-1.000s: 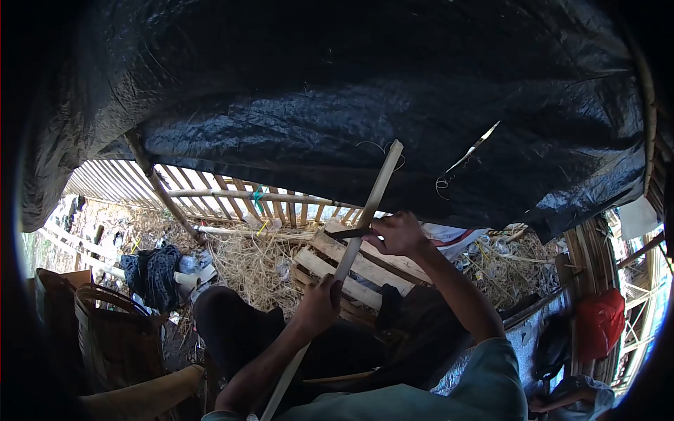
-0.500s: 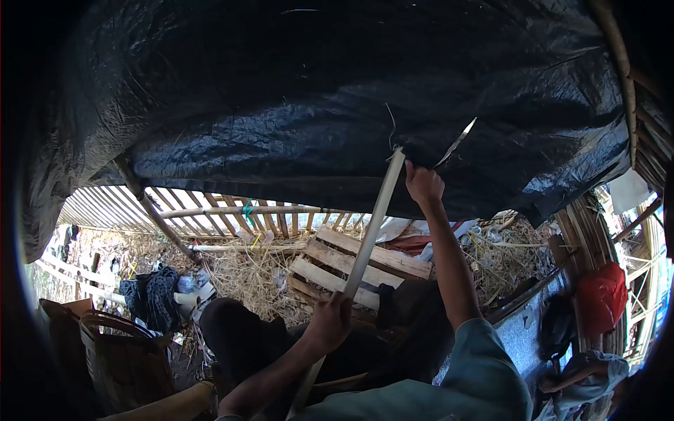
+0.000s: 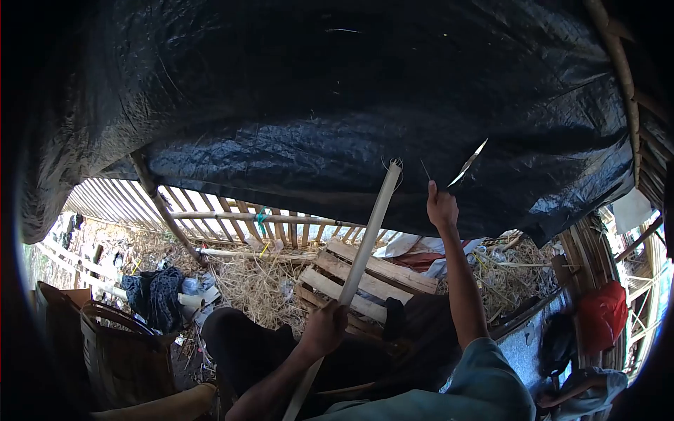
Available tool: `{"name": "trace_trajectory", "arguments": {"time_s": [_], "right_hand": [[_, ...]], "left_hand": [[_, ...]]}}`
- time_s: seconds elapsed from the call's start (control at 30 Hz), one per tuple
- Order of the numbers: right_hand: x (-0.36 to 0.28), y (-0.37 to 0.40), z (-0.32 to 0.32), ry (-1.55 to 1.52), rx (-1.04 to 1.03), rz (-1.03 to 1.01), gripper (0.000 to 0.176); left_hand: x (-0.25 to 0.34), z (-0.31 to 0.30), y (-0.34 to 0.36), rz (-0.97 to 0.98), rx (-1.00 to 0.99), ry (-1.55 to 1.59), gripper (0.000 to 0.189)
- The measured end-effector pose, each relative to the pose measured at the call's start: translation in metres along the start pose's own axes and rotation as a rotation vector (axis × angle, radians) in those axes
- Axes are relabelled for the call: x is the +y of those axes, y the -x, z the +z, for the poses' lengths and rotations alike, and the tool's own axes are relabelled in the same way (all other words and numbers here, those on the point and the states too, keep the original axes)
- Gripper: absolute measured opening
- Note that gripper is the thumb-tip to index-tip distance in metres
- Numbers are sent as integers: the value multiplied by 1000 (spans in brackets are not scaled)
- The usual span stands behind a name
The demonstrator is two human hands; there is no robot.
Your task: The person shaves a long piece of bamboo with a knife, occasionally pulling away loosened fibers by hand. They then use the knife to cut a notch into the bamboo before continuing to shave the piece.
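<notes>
My left hand (image 3: 326,328) is wrapped round a long pale bamboo strip (image 3: 368,245), below its middle. The strip slants up and away from me, and thin curled fibres fray from its far tip. My right hand (image 3: 442,208) is closed on a knife (image 3: 468,163); the handle is hidden in the fist and the narrow bright blade points up and right. A gap separates this hand from the strip's tip. By my right thumb a fine thread-like sliver stands up. Behind both hands hangs a black plastic sheet (image 3: 295,151).
Wooden slats (image 3: 365,275) lie over straw ahead of my knees. At left stands a woven basket (image 3: 130,351) near a dark cloth bundle (image 3: 151,298). To the right are a red bag (image 3: 602,316) and another person's arm (image 3: 577,389). A slatted bamboo fence (image 3: 210,210) runs behind.
My right hand with the knife has moved right, away from the strip's tip. The long sliver above the tip is gone from there, and curled fibres show. The view has shifted slightly.
</notes>
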State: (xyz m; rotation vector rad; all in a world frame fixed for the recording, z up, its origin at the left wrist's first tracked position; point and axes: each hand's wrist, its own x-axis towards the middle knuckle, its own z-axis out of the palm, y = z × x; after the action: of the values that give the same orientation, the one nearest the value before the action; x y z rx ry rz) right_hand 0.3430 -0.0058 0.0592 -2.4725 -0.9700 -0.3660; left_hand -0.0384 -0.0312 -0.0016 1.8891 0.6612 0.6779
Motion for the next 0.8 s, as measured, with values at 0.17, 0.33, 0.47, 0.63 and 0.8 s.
{"name": "trace_trajectory", "arguments": {"time_s": [0.17, 0.33, 0.47, 0.63, 0.8], "right_hand": [[-18, 24, -10, -228, 80, -515, 38], [-37, 33, -15, -168, -90, -806, 34], [-24, 6, 2, -37, 51, -580, 40], [-8, -7, 21, 187, 199, -417, 46], [-6, -8, 27, 181, 185, -389, 45]], "left_hand": [[12, -1, 0, -97, -11, 59, 17], [15, 7, 1, -62, -19, -89, 18], [20, 13, 7, -57, -70, -166, 17], [5, 22, -7, 26, -67, -114, 17], [11, 18, -5, -8, -47, -102, 15]]}}
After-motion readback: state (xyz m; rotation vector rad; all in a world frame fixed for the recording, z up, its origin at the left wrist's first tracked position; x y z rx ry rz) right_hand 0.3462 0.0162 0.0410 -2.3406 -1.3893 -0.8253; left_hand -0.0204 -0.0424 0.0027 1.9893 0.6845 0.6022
